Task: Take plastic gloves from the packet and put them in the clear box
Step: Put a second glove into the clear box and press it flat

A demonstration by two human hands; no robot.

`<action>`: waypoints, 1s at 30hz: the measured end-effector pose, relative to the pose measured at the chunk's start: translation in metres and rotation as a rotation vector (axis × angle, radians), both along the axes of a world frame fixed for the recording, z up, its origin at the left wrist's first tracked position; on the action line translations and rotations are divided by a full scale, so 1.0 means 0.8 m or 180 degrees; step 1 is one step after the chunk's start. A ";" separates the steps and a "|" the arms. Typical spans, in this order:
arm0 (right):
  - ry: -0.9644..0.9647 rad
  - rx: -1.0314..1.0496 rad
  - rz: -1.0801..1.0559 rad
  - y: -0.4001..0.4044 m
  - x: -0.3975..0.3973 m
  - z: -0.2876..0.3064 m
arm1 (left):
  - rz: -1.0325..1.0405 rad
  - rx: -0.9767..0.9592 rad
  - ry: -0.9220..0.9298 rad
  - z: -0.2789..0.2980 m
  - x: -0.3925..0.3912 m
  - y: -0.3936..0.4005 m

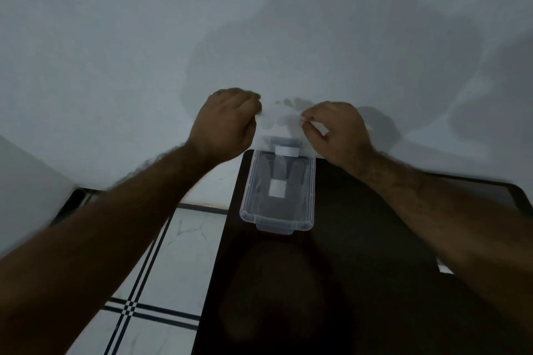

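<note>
Head view, one moment. I am holding a thin, see-through plastic glove [281,118] stretched between both hands above the far end of the clear box [277,196]. My left hand [227,121] is clenched, its fingers curled over the glove's left edge. My right hand [334,130] is pinching the right edge between thumb and fingertips [306,119]. The glove is hanging as a pale sheet against the wall [115,37]; faint finger shapes are showing near its top, and its lower hem is reaching down to the box's far rim. The box is lying open on the dark table [360,268], near the table's left edge, with a white label [277,189] showing through its floor and a white tab [287,151] at its far end. Nothing seems to be lying inside it yet, though a clear film there would be hard to see. I cannot make out the packet in this view.

To do this step well, I am judging that both hands should be coming down together, keeping the sheet centred over the opening so the hem is entering first. The film is light and likely to be clinging to skin, so I would be easing the pinch apart slowly, one side at a time, and pressing the glove below the rim before letting go. Folding it once may be helping it fit the box's narrow width. The tiled floor [161,268] is lying just beside the table, so a drifting glove could be falling there.
</note>
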State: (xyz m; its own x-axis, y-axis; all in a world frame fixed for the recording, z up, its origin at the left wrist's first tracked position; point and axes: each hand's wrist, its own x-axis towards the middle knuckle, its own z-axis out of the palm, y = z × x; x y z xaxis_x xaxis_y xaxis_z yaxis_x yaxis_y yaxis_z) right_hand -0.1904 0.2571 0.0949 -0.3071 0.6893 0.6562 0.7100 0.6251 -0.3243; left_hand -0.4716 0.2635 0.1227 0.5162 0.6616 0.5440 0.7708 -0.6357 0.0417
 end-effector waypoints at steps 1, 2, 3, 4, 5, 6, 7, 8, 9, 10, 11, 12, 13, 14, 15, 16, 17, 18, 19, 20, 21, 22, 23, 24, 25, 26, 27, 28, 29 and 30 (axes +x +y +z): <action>-0.0155 -0.0042 0.0074 -0.003 0.002 -0.012 | -0.0057 0.0001 0.0127 -0.013 -0.005 -0.007; -0.0290 -0.0117 0.0123 -0.005 0.004 -0.025 | -0.0100 -0.0025 0.0252 -0.027 -0.009 -0.013; -0.0395 -0.0211 0.0167 -0.006 0.005 -0.038 | -0.0146 -0.0066 0.0361 -0.043 -0.013 -0.015; -0.0485 -0.0302 0.0217 -0.007 0.005 -0.051 | -0.0192 -0.0113 0.0454 -0.058 -0.016 -0.016; -0.0576 -0.0388 0.0263 -0.008 0.005 -0.063 | -0.0235 -0.0168 0.0532 -0.074 -0.017 -0.016; -0.0686 -0.0475 0.0288 -0.008 0.004 -0.075 | -0.0266 -0.0227 0.0599 -0.088 -0.018 -0.015; -0.0803 -0.0570 0.0289 -0.008 0.004 -0.085 | -0.0279 -0.0288 0.0650 -0.102 -0.018 -0.014; -0.0907 -0.0652 0.0276 -0.009 0.004 -0.095 | -0.0275 -0.0351 0.0694 -0.115 -0.017 -0.012; -0.0994 -0.0725 0.0253 -0.009 0.004 -0.103 | -0.0256 -0.0412 0.0740 -0.127 -0.016 -0.011; -0.1065 -0.0789 0.0227 -0.009 0.005 -0.112 | -0.0230 -0.0474 0.0793 -0.138 -0.015 -0.010; -0.1123 -0.0850 0.0198 -0.009 0.005 -0.121 | -0.0206 -0.0542 0.0854 -0.148 -0.013 -0.009; -0.1190 -0.0923 0.0179 -0.009 0.005 -0.129 | -0.0193 -0.0615 0.0918 -0.158 -0.011 -0.008; -0.1285 -0.1023 0.0169 -0.008 0.006 -0.137 | -0.0193 -0.0689 0.0982 -0.166 -0.009 -0.007; -0.1414 -0.1147 0.0161 -0.007 0.006 -0.145 | -0.0196 -0.0766 0.1051 -0.174 -0.008 -0.007; -0.1567 -0.1266 0.0146 -0.007 0.007 -0.153 | -0.0201 -0.0837 0.1131 -0.181 -0.006 -0.006; -0.1710 -0.1354 0.0122 -0.007 0.008 -0.161 | -0.0212 -0.0899 0.1228 -0.188 -0.004 -0.006; -0.1828 -0.1411 0.0094 -0.007 0.008 -0.168 | -0.0222 -0.0952 0.1330 -0.195 -0.001 -0.006; -0.1920 -0.1453 0.0069 -0.007 0.008 -0.175 | -0.0226 -0.1006 0.1440 -0.200 0.001 -0.005; -0.2023 -0.1510 0.0041 -0.007 0.007 -0.180 | -0.0218 -0.1062 0.1547 -0.203 0.004 -0.005; -0.2165 -0.1559 0.0014 -0.007 0.005 -0.183 | -0.0193 -0.1102 0.1642 -0.205 0.007 -0.004; -0.2339 -0.1605 -0.0004 -0.008 0.002 -0.186 | -0.0158 -0.1130 0.1719 -0.206 0.010 -0.004; -0.2516 -0.1652 -0.0010 -0.009 -0.002 -0.188 | -0.0121 -0.1162 0.1787 -0.207 0.013 -0.004; -0.2657 -0.1653 0.0004 -0.011 -0.007 -0.189 | -0.0083 -0.1200 0.1867 -0.208 0.016 -0.004; -0.2765 -0.1618 0.0030 -0.012 -0.011 -0.189 | -0.0045 -0.1243 0.1965 -0.209 0.018 -0.004; -0.2856 -0.1578 0.0052 -0.014 -0.015 -0.189 | -0.0013 -0.1294 0.2073 -0.211 0.020 -0.003; -0.2947 -0.1583 0.0070 -0.015 -0.018 -0.190 | -0.0001 -0.1342 0.2183 -0.212 0.022 -0.003; -0.3039 -0.1634 0.0091 -0.016 -0.022 -0.190 | -0.0006 -0.1367 0.2283 -0.214 0.024 -0.003; -0.3120 -0.1703 0.0101 -0.016 -0.025 -0.192 | -0.0022 -0.1371 0.2370 -0.215 0.025 -0.002; -0.3191 -0.1778 0.0111 -0.017 -0.028 -0.192 | -0.0053 -0.1367 0.2438 -0.216 0.027 -0.001; -0.3249 -0.1851 0.0116 -0.016 -0.031 -0.194 | -0.0088 -0.1358 0.2502 -0.217 0.028 -0.001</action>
State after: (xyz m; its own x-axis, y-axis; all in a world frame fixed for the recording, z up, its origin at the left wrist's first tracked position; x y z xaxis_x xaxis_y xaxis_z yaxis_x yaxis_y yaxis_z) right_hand -0.2151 0.2440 -0.0600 -0.5344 0.7839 -0.3161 0.7905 0.5959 0.1414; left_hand -0.4492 0.2629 -0.0506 0.6549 0.7084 -0.2633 0.6610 -0.7058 -0.2549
